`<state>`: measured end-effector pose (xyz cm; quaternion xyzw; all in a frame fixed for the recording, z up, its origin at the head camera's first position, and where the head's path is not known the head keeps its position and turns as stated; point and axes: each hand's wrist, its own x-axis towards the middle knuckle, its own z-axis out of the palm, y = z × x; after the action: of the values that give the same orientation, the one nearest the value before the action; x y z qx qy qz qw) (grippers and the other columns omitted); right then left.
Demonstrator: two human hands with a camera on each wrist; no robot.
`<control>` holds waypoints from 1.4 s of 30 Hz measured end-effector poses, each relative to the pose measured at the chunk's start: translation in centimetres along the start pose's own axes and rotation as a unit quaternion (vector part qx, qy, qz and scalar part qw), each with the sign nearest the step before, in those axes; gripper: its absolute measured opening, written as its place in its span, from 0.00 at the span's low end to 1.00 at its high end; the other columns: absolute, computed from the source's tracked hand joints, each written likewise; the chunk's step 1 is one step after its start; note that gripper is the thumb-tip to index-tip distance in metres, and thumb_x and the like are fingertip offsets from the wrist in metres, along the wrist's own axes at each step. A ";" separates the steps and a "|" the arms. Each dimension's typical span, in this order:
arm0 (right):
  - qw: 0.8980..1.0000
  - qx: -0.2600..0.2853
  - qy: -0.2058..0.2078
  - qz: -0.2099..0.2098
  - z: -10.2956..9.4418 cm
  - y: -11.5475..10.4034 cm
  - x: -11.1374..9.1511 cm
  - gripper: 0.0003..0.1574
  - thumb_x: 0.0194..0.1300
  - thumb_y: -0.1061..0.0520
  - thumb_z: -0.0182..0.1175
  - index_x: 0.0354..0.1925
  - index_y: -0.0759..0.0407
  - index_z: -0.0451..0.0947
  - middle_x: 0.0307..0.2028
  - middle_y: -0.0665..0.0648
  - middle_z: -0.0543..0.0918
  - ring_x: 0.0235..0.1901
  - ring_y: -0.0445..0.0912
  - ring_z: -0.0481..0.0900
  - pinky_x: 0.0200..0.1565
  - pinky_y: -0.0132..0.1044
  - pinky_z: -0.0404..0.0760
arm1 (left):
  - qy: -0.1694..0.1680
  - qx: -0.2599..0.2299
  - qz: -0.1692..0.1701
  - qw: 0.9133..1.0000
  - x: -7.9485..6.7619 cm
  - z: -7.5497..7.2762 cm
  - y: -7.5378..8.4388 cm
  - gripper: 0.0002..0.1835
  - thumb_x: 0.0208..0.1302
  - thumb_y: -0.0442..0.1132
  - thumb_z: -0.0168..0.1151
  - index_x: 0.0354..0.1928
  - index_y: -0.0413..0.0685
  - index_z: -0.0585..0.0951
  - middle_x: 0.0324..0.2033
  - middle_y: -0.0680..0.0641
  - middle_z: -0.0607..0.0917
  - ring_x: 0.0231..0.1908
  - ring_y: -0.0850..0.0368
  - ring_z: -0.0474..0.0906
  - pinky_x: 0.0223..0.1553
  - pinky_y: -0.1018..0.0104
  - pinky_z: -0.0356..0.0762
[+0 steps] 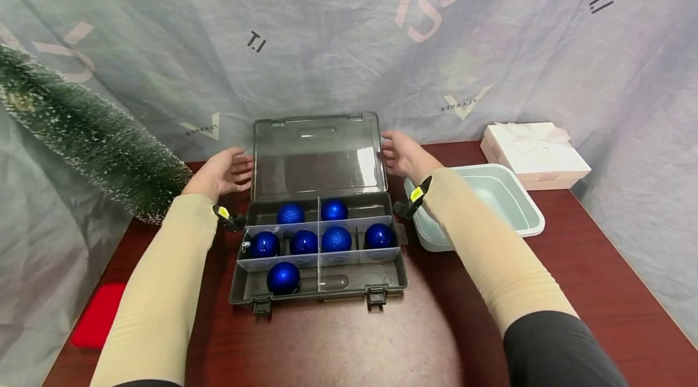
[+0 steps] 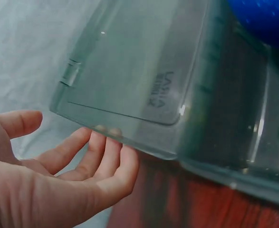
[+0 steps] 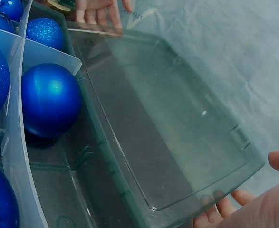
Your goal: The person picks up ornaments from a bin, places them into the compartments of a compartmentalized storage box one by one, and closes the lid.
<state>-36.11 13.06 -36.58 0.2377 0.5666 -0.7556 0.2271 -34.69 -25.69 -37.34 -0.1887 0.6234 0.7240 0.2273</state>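
A dark translucent plastic organizer box stands on the table with its clear lid raised at the back. Several blue ball ornaments, some glittery and some smooth, lie in its compartments between pale dividers. My left hand is at the lid's left edge, its fingertips touching or very near it, thumb apart. At the opposite edge is my right hand, its fingers partly behind the lid's corner and its thumb free. Neither hand visibly grips the lid.
A pale green basin is right of the box, under my right forearm. Behind it sits a white gift box with a ribbon. A frosted green artificial tree leans at left, above a red item. Grey printed cloth hangs behind.
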 end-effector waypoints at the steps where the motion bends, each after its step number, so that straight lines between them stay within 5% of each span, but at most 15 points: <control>1: 1.000 -0.002 0.005 -0.007 0.0 -0.1 -0.2 0.28 0.81 0.45 0.47 0.71 0.54 0.66 0.50 0.53 0.75 0.53 0.46 0.73 0.60 0.39 0.63 | 0.001 0.003 0.004 1.000 -0.2 0.1 0.1 0.31 0.81 0.53 0.43 0.78 0.45 0.59 0.56 0.48 0.70 0.59 0.51 0.67 0.62 0.55 0.64; 9: 0.996 0.003 0.033 -0.087 -1.0 -0.1 -1.4 0.09 0.74 0.53 0.62 0.46 0.54 0.73 0.39 0.53 0.80 0.35 0.42 0.79 0.48 0.33 0.74 | 0.013 -0.003 0.033 0.999 -2.1 0.4 0.8 0.14 0.77 0.46 0.56 0.59 0.52 0.74 0.53 0.50 0.76 0.58 0.53 0.72 0.59 0.58 0.71; 14: 0.987 -0.029 0.020 -0.160 -1.7 0.1 -2.1 0.13 0.74 0.54 0.62 0.51 0.59 0.75 0.33 0.51 0.80 0.30 0.39 0.77 0.43 0.31 0.76 | 0.025 0.005 0.053 0.998 -3.3 0.6 1.1 0.09 0.73 0.44 0.63 0.49 0.52 0.77 0.43 0.53 0.81 0.51 0.58 0.76 0.48 0.64 0.77; 19: 0.979 -0.066 0.004 -0.195 -2.2 0.2 -3.0 0.21 0.76 0.54 0.60 0.61 0.64 0.75 0.36 0.51 0.82 0.37 0.41 0.78 0.45 0.31 0.76 | 0.034 0.028 0.068 0.997 -4.7 0.6 1.0 0.14 0.72 0.50 0.63 0.52 0.53 0.75 0.43 0.52 0.76 0.47 0.58 0.74 0.44 0.67 0.77; 28: 0.969 -0.098 -0.027 -0.224 -2.6 0.5 -5.8 0.20 0.77 0.54 0.58 0.61 0.63 0.76 0.39 0.52 0.80 0.37 0.41 0.79 0.42 0.30 0.77 | 0.014 0.021 0.067 0.997 -6.7 -0.2 0.7 0.18 0.73 0.54 0.60 0.56 0.54 0.74 0.35 0.53 0.80 0.39 0.60 0.79 0.43 0.66 0.79; 42: 0.968 -0.114 -0.095 -0.202 -3.7 1.0 -10.6 0.25 0.80 0.53 0.52 0.68 0.65 0.68 0.34 0.52 0.84 0.37 0.43 0.85 0.42 0.33 0.81 | -0.041 0.025 0.106 0.993 -11.1 -0.5 -0.5 0.37 0.75 0.58 0.55 0.73 0.41 0.62 0.39 0.51 0.85 0.42 0.57 0.84 0.44 0.64 0.81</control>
<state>-26.81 17.19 -31.66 0.0179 0.6610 -0.7353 0.1486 -25.27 -27.17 -31.69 -0.0865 0.6477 0.7354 0.1794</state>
